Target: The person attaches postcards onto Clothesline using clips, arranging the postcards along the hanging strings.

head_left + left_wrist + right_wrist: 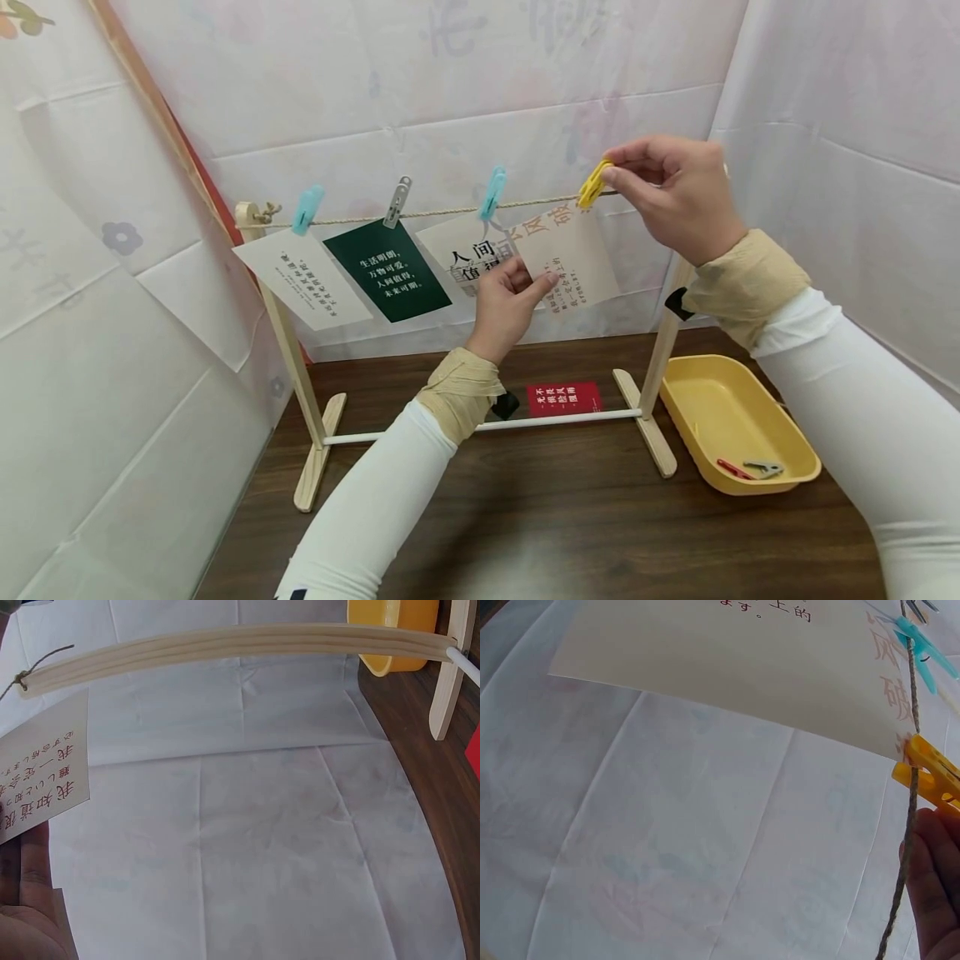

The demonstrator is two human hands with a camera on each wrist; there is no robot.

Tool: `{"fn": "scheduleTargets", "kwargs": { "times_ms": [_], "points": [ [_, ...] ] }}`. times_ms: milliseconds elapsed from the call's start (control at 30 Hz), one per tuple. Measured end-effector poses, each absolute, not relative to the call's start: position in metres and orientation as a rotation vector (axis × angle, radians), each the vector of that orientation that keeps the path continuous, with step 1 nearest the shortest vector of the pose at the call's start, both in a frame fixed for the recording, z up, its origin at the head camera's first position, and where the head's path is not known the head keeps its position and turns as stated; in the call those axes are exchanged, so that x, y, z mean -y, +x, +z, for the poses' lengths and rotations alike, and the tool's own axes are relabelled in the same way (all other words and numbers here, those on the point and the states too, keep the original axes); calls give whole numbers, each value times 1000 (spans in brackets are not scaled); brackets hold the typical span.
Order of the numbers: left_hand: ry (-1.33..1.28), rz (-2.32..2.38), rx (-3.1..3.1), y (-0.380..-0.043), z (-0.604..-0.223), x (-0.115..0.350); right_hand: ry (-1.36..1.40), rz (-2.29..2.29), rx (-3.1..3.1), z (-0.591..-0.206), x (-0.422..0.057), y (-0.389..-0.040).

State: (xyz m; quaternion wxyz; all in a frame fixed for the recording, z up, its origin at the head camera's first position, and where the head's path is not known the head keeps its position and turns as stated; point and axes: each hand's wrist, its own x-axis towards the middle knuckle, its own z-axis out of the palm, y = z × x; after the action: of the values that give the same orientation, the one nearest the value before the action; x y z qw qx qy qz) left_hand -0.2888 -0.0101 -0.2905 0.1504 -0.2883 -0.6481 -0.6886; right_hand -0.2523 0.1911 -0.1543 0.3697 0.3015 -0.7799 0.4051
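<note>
A beige card with reddish-brown characters [585, 258] hangs at the right part of a twine line [536, 202]. My left hand [504, 307] pinches its lower left edge. My right hand [678, 192] pinches a yellow clothespin [595, 182] by its upper end. In the right wrist view the jaws of the yellow clothespin [930, 771] straddle the twine at the card's corner. Left of it, a blue clothespin [492, 193] holds a card with black characters [446, 242], partly hidden behind my left hand and the beige card.
A dark green card [386, 271] and a white card [300, 283] hang further left from a grey clothespin [397, 202] and another blue clothespin [307, 210]. The wooden stand [288, 358] carries the twine. A red card [564, 398] lies behind its white bar. A yellow basin [720, 400] holds clothespins.
</note>
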Motion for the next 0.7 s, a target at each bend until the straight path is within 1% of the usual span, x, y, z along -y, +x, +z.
{"fn": "scheduleTargets", "kwargs": {
  "times_ms": [700],
  "points": [
    [-841,-1974,1854,-287,-290,12,710,1036,2090,-154,-195,-258]
  ]
}}
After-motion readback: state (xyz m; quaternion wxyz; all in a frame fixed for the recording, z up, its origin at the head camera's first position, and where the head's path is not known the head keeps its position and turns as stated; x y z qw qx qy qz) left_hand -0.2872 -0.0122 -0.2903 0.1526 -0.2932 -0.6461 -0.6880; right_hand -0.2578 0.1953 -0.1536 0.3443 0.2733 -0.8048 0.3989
